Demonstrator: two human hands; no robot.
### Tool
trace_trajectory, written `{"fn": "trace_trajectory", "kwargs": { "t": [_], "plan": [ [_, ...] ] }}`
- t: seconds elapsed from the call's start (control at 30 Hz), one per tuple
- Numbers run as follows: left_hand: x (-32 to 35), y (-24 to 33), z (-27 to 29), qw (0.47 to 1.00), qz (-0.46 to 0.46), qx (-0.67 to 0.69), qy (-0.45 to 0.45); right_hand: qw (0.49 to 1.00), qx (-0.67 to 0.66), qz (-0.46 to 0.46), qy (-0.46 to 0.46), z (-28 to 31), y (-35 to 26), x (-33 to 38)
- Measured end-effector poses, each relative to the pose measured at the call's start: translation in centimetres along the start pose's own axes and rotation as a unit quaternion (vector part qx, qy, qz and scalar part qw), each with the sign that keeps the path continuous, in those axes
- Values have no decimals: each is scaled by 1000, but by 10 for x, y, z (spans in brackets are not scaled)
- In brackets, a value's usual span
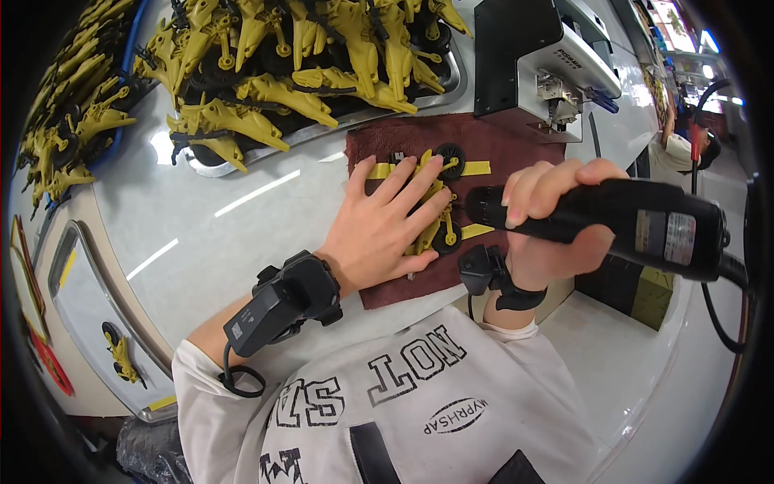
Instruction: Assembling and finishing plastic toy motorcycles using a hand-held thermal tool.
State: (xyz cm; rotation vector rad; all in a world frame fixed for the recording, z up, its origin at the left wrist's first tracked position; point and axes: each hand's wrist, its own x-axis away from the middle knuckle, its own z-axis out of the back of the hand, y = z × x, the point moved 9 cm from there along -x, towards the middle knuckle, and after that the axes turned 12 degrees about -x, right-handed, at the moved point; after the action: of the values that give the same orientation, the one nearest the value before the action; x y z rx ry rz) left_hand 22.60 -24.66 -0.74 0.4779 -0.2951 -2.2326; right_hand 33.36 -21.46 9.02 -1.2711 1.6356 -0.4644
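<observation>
Head view: left hand (385, 228) fingers flat on yellow toy (435, 202); right hand (548, 218) grips black driver (621, 226); tray (322, 129) behind.

I count one dark red cloth mat (484, 145) at centre frame, with one yellow plastic toy vehicle with black wheels (439, 198) on it. One black corded power screwdriver (613, 222) sits at right. One metal tray (322, 129) at top holds a heap of yellow plastic toy parts (282, 56), too many to count. One more yellow toy (121, 355) lies lower left.
</observation>
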Motion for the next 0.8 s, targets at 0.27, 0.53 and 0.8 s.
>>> {"fn": "trace_trajectory", "kwargs": {
  "t": [0.27, 0.53, 0.8],
  "plan": [
    [-3, 4, 2, 999, -2, -37, -2, 988, 150, -36, -29, -10, 10, -6],
    [-3, 8, 0, 998, -1, -59, -16, 961, 152, 214, 86, 60, -100, -80],
    [-2, 5, -4, 999, -3, -51, -18, 980, 151, 89, 98, 53, -66, -66]
  ]
}}
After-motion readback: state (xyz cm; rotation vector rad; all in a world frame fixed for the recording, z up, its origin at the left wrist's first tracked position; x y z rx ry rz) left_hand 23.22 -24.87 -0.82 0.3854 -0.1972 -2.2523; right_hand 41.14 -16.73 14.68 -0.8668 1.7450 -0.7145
